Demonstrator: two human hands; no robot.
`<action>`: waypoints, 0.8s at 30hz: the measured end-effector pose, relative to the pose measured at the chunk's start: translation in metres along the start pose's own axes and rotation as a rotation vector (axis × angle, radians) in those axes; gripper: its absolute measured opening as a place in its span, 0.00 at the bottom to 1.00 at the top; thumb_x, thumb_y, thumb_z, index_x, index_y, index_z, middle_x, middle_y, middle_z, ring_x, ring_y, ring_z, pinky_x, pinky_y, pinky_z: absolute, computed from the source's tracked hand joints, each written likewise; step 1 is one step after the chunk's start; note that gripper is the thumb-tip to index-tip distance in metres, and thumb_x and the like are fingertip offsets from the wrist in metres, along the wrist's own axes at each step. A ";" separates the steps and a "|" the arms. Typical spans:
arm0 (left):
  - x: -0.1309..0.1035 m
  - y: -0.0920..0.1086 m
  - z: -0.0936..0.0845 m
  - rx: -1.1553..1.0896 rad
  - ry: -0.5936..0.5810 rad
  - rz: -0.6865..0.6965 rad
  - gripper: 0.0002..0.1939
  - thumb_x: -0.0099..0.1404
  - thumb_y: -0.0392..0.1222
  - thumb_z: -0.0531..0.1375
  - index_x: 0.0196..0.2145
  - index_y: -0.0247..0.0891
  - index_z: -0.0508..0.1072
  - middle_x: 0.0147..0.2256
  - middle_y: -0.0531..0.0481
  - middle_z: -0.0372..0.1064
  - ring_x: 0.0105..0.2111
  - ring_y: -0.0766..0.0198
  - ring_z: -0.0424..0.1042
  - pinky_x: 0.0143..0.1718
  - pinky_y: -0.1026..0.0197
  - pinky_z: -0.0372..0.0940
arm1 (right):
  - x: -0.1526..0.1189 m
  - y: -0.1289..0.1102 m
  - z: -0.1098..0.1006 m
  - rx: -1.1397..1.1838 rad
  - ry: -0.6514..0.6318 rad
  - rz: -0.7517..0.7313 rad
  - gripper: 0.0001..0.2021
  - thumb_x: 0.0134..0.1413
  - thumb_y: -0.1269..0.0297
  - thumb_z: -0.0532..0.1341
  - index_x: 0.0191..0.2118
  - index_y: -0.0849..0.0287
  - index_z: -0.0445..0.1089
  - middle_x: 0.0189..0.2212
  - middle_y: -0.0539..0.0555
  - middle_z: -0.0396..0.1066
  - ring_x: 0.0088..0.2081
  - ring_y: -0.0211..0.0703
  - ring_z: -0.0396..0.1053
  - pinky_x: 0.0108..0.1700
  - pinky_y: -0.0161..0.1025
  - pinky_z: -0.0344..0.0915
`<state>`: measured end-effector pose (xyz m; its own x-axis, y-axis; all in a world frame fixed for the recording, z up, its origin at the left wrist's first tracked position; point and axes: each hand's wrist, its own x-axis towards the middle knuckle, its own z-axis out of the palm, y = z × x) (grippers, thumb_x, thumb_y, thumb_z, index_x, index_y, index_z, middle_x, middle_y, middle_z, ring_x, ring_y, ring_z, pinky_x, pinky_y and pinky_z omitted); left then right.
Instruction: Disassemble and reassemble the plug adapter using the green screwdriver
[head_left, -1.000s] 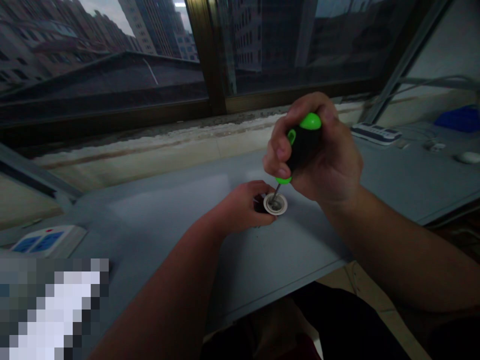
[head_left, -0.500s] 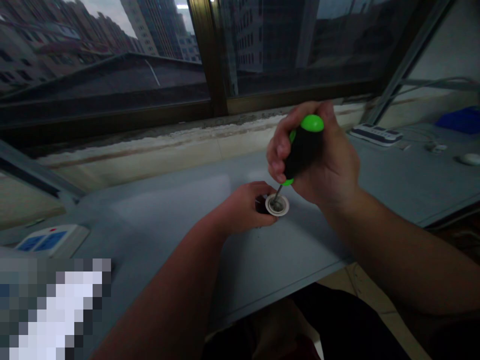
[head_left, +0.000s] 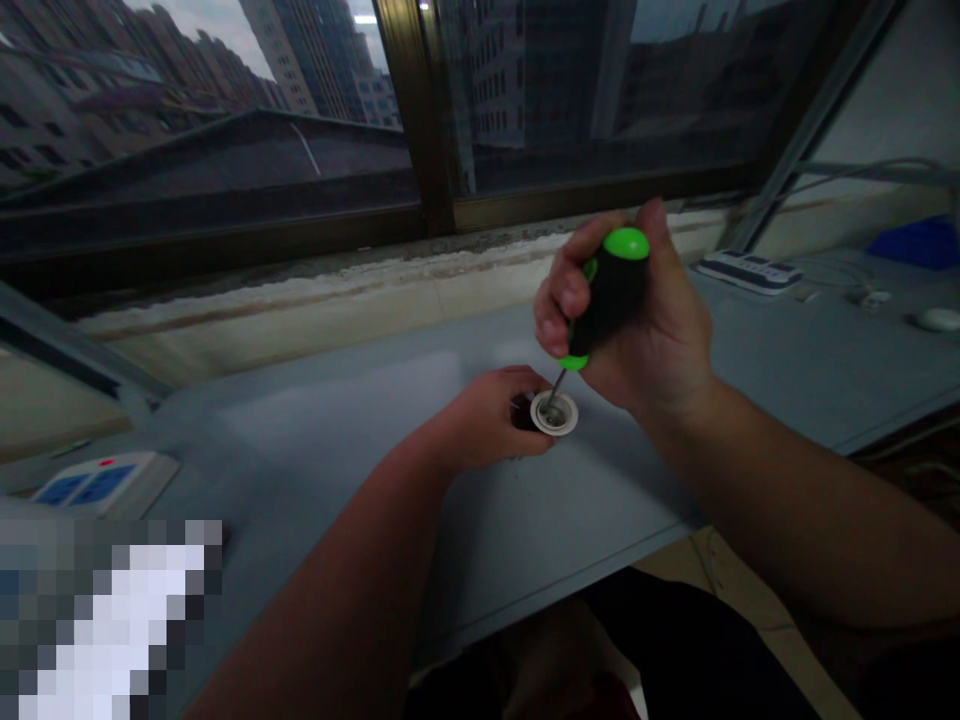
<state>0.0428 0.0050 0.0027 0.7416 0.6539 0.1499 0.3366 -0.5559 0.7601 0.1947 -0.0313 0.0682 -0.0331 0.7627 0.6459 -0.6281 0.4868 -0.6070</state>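
Note:
My right hand (head_left: 645, 320) is wrapped around the black and green handle of a screwdriver (head_left: 611, 295), its green end cap facing up. The metal shaft slants down into a small round part with a white rim (head_left: 572, 413). That part has a dark body and a greyish, metallic-looking inside; its exact kind cannot be made out. My left hand (head_left: 495, 415) grips the part from the left, thumb on the near side and fingers on the far side. The screwdriver's tip is inside the rim, where its contact is too small to see.
The grey table (head_left: 322, 420) runs along below a window (head_left: 247, 110). A white power strip (head_left: 750, 272) lies at the back right, near a blue item (head_left: 916, 243) and a white rounded object (head_left: 937, 319). On the left is a white box with blue panels (head_left: 109, 482).
The fingers of my right hand have shifted slightly on the screwdriver handle. My left hand and the round part stay almost in place.

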 end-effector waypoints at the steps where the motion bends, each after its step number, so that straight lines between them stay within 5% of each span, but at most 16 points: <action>1: 0.000 0.000 0.000 0.002 -0.003 0.006 0.13 0.55 0.38 0.69 0.39 0.36 0.76 0.36 0.49 0.73 0.34 0.62 0.73 0.37 0.60 0.67 | 0.000 -0.001 0.002 0.029 0.004 0.010 0.21 0.68 0.40 0.56 0.36 0.53 0.70 0.21 0.45 0.64 0.18 0.33 0.58 0.18 0.30 0.53; 4: 0.001 0.000 0.000 0.015 -0.016 0.034 0.10 0.56 0.37 0.68 0.37 0.36 0.76 0.35 0.50 0.72 0.34 0.63 0.72 0.37 0.61 0.66 | 0.001 -0.002 0.000 0.099 0.012 0.006 0.19 0.66 0.38 0.55 0.37 0.48 0.64 0.20 0.42 0.62 0.14 0.31 0.46 0.14 0.30 0.42; 10: 0.001 0.000 -0.001 0.055 -0.022 0.028 0.09 0.55 0.38 0.68 0.36 0.36 0.76 0.34 0.50 0.72 0.34 0.62 0.72 0.36 0.61 0.66 | 0.010 0.009 -0.018 -0.015 -0.015 -0.100 0.21 0.55 0.41 0.68 0.34 0.49 0.61 0.34 0.45 0.70 0.18 0.33 0.62 0.13 0.33 0.50; 18: 0.000 0.001 -0.001 0.030 -0.020 0.014 0.12 0.56 0.39 0.68 0.39 0.36 0.76 0.37 0.49 0.74 0.36 0.60 0.74 0.39 0.59 0.68 | 0.001 -0.003 -0.001 0.021 0.036 -0.010 0.20 0.64 0.35 0.56 0.37 0.47 0.62 0.19 0.42 0.60 0.13 0.34 0.46 0.14 0.32 0.42; 24: 0.001 0.004 -0.003 0.034 -0.016 0.018 0.10 0.55 0.38 0.69 0.36 0.36 0.76 0.36 0.49 0.73 0.35 0.61 0.73 0.38 0.60 0.67 | 0.001 0.000 -0.008 -0.017 0.011 -0.097 0.22 0.56 0.38 0.66 0.36 0.48 0.60 0.33 0.44 0.69 0.17 0.31 0.58 0.15 0.32 0.50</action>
<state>0.0430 0.0049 0.0080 0.7567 0.6356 0.1529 0.3424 -0.5846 0.7356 0.2011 -0.0267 0.0653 0.0359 0.7159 0.6972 -0.6149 0.5658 -0.5493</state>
